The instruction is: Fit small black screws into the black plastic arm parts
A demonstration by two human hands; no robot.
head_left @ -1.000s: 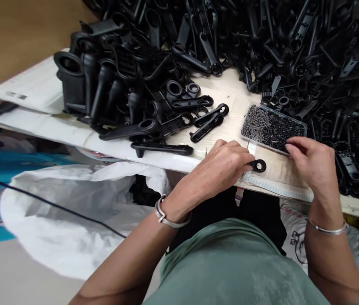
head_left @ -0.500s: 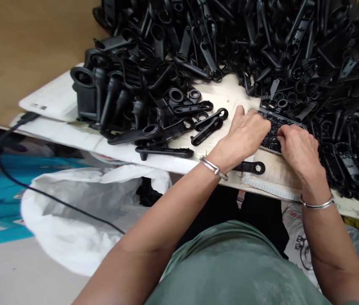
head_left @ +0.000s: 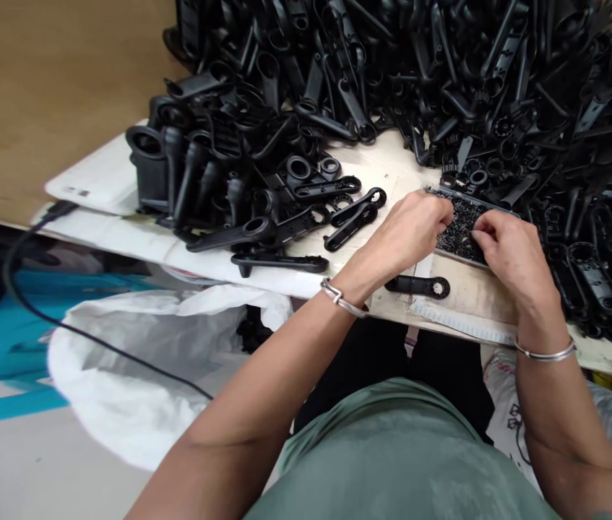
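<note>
A shallow clear tray [head_left: 460, 256] of tiny dark parts [head_left: 460, 220] lies on the table between my hands. At its left side is my left hand [head_left: 419, 222], fingers curled together; whatever they pinch is too small or hidden to name. My right hand [head_left: 509, 245] is over the tray's right side, thumb and forefinger drawn together over the small parts, their contents not clear. Nearest my left wrist, a flat black plastic arm with a ringed end [head_left: 418, 286] rests by the table's front edge. Two similar black arms [head_left: 350, 225] lie left of my left hand.
Large heaps of black plastic parts [head_left: 219, 144] cover the back and both sides of the table. A white flat device [head_left: 97, 173] with a black cable [head_left: 29, 307] stands at the left. Below the edge hangs an open white bag [head_left: 121, 361].
My left hand has drawn back slightly to the left, its fingers more curled, showing more of the tray and the black arm. My right hand stays over the tray's right side.
</note>
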